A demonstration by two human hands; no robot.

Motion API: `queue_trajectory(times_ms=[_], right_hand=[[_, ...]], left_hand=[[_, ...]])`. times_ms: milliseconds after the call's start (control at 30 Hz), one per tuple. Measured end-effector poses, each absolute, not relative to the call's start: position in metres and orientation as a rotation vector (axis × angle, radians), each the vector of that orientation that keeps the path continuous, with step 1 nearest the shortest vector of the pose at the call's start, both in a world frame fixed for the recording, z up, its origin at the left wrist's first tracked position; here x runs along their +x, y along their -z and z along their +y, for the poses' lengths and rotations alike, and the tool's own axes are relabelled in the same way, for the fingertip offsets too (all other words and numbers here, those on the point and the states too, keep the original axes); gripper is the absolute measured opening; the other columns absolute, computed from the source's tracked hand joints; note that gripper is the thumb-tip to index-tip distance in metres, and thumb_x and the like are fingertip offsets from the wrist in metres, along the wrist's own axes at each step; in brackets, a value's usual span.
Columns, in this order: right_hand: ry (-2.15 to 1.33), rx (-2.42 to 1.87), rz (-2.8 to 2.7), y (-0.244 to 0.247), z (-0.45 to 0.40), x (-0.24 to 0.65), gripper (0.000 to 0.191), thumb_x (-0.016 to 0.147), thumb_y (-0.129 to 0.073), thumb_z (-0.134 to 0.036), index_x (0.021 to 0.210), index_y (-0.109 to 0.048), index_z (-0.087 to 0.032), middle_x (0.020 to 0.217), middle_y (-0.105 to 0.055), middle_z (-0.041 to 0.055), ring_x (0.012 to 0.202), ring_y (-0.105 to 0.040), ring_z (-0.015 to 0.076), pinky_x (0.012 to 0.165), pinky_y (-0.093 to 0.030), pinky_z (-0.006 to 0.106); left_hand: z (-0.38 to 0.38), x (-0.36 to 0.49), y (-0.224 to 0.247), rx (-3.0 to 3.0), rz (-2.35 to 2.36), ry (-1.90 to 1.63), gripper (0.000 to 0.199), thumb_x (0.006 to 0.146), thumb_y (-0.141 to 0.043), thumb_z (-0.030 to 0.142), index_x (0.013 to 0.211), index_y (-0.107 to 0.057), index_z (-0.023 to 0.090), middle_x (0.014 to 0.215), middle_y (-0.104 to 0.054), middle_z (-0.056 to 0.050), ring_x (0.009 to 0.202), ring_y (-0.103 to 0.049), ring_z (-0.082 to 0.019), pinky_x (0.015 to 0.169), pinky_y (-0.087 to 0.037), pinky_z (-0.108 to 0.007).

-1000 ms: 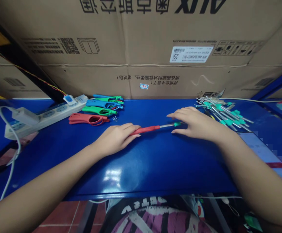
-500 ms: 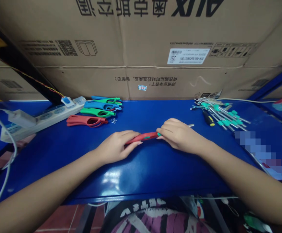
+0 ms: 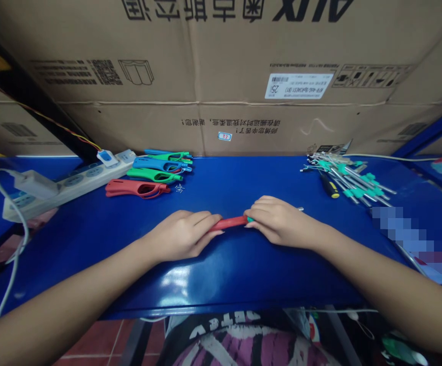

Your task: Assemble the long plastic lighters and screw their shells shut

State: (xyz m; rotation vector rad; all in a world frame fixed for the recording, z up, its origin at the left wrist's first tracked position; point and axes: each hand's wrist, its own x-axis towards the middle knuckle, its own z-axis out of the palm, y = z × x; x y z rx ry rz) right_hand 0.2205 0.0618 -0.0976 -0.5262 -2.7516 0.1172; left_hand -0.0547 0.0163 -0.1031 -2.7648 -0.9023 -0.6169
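Observation:
Between my two hands, above the middle of the blue table, is a red lighter handle [image 3: 231, 222]. My left hand [image 3: 185, 233] is closed around its left end, thumb below and fingers above. At its right end my right hand [image 3: 280, 222] pinches a small green part [image 3: 250, 219], most of which the fingers hide. Behind the right hand, a bit of metal tube tip [image 3: 301, 209] shows; I cannot tell whether it joins the green part. To the left lie a red lighter handle shell [image 3: 119, 188], a green one [image 3: 145, 174] and blue ones [image 3: 145, 162].
Small screws [image 3: 180, 188] lie beside the shells. A white power strip [image 3: 86, 175] with a plugged-in charger [image 3: 38, 183] runs along the left. Metal lighter tubes with green parts [image 3: 354, 178] are heaped at right, beside a black-and-yellow screwdriver [image 3: 329, 187]. A large cardboard box [image 3: 228, 61] stands behind.
Both hands have come slightly lower and closer to me. The red handle has rolled, so the green patch on its side no longer shows.

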Motion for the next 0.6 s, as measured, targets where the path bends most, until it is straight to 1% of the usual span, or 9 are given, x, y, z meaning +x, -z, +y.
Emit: queue_trajectory(times_ms=[167, 300, 400, 500, 600], right_hand=[[-0.175, -0.617, -2.774, 0.094, 0.063, 0.222, 0.026, 0.102, -0.048, -0.027, 0.1, -0.07, -0.012, 0.088, -0.071, 0.0103, 0.08, -0.061, 0.0215, 0.08, -0.045, 0.036], [-0.163, -0.724, -2.834, 0.09, 0.069, 0.226, 0.023, 0.1, -0.053, -0.028, 0.098, -0.071, -0.013, 0.087, -0.071, 0.0085, 0.081, -0.061, 0.0221, 0.082, -0.043, 0.037], [-0.141, -0.727, -2.837, 0.09, 0.075, 0.229, 0.023, 0.1, -0.055, -0.032, 0.098, -0.07, -0.015, 0.086, -0.071, 0.0069, 0.081, -0.061, 0.0214, 0.082, -0.042, 0.036], [-0.063, -0.661, -2.826, 0.09, 0.079, 0.232, 0.026, 0.101, -0.052, -0.033, 0.098, -0.07, -0.014, 0.085, -0.069, 0.0068, 0.08, -0.058, 0.0211, 0.081, -0.04, 0.035], [0.032, -0.583, -2.824, 0.091, 0.079, 0.233, 0.032, 0.104, -0.044, -0.032, 0.095, -0.068, -0.013, 0.082, -0.066, 0.0077, 0.078, -0.055, 0.0208, 0.076, -0.039, 0.033]], left_hand=[[0.019, -0.051, 0.104, -2.794, -0.981, 0.514, 0.031, 0.105, -0.042, 0.035, 0.119, -0.06, 0.015, 0.092, -0.074, -0.005, 0.07, -0.07, -0.018, 0.056, -0.052, -0.03], [0.027, -0.046, 0.104, -2.879, -1.139, 0.416, 0.033, 0.105, -0.042, 0.039, 0.127, -0.057, 0.019, 0.105, -0.071, -0.005, 0.084, -0.071, -0.019, 0.067, -0.055, -0.03], [0.031, -0.047, 0.105, -2.903, -1.205, 0.413, 0.036, 0.105, -0.042, 0.042, 0.129, -0.057, 0.02, 0.109, -0.069, -0.005, 0.088, -0.071, -0.02, 0.072, -0.056, -0.031], [0.032, -0.051, 0.105, -2.936, -1.213, 0.43, 0.035, 0.105, -0.042, 0.042, 0.127, -0.058, 0.019, 0.108, -0.069, -0.005, 0.089, -0.071, -0.02, 0.074, -0.056, -0.031], [0.029, -0.054, 0.105, -2.936, -1.165, 0.475, 0.036, 0.105, -0.042, 0.041, 0.125, -0.059, 0.017, 0.106, -0.069, -0.007, 0.088, -0.071, -0.021, 0.074, -0.056, -0.031]])
